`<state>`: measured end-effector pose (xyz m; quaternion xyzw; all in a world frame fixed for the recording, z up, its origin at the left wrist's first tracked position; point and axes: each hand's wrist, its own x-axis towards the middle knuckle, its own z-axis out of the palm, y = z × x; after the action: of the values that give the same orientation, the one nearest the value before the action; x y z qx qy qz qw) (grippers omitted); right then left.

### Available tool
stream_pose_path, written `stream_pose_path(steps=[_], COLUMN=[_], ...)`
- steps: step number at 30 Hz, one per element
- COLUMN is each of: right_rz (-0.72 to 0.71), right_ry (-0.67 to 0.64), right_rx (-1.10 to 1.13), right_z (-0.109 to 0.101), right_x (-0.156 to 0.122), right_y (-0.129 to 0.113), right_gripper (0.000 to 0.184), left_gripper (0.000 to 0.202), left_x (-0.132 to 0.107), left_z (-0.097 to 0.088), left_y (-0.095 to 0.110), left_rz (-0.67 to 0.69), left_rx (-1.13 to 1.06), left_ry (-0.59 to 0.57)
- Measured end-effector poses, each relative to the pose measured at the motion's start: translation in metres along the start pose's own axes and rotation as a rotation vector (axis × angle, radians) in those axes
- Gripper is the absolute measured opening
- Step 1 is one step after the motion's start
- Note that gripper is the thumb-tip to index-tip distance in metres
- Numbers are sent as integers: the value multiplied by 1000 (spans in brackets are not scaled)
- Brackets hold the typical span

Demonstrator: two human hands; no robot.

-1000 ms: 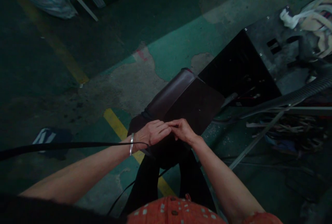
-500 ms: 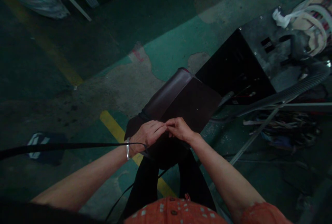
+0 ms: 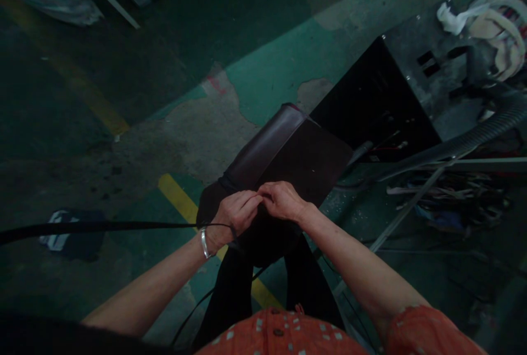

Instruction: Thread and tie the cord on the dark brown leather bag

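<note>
A dark brown, leather-like, bag-shaped piece (image 3: 307, 163) is in front of my legs, with a smoother folded panel along its far left side. Over its near part, my left hand (image 3: 237, 211) has its fingers bent together, with the tips meeting those of the other hand. Facing it, my right hand (image 3: 282, 200) is closed in a pinch. Whatever lies between the fingertips is too small and dark to make out. A thin black cord (image 3: 164, 225) runs from the left edge to my left wrist, which wears a silvery bracelet (image 3: 205, 243).
To the right stands a black box-shaped machine (image 3: 370, 102) with a ribbed grey hose (image 3: 473, 138). Beyond it are pale strips in a heap (image 3: 500, 34). Under a metal frame lies a pile of scraps (image 3: 457, 204). Yellow lines (image 3: 177, 198) mark the worn green floor.
My right hand has turned slightly, with its back now more to the camera, and shifted a little left. Both hands stay close together over the dark brown piece.
</note>
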<state>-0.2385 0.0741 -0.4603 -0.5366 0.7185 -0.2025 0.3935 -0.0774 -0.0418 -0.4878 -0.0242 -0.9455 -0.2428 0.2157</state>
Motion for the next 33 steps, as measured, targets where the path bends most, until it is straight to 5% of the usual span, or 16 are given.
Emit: stream_pose_path(steps=[7, 19, 27, 30, 33], right_rz=[32, -33, -83, -49, 1], right_ry=[33, -66, 8, 10, -19], right_rx=[-72, 202, -68, -148, -248], right_z=[2, -7, -2, 1, -2], right_x=[-2, 5, 5, 4, 3], right_y=[-4, 12, 6, 3, -3], right_gripper=[19, 20, 16, 14, 16], left_gripper=[17, 20, 17, 7, 19], left_x=[5, -4, 2, 6, 8], left_z=[4, 6, 5, 1, -1], left_y=[5, 0, 5, 8, 9], left_rz=[-37, 14, -98, -167, -214], left_rx=[39, -51, 50, 119, 184], left_ry=[4, 27, 90, 40, -25])
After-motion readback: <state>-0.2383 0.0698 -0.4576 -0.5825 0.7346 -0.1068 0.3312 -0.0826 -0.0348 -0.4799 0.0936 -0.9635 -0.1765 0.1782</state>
